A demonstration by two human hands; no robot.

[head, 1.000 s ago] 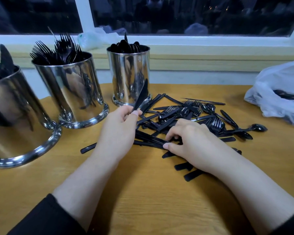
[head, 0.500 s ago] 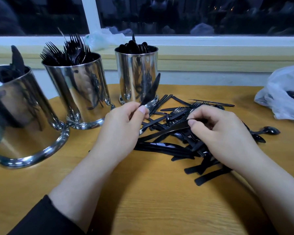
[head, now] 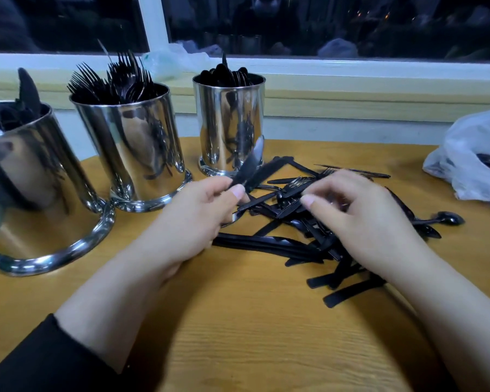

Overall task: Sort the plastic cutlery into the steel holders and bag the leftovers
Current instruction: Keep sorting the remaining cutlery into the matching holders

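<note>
Several light, stiff, slippery knives (head: 246,172) are pinched in the left hand (head: 193,219); the right hand (head: 362,219), fingers curled, picks in the pile (head: 303,239), best taken by the handles.

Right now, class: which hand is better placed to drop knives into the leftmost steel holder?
Left. The left hand already grips knives and lies nearer the leftmost holder; the right hand is over the pile.

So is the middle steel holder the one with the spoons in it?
No, the middle holder bristles with fork tines.
</note>
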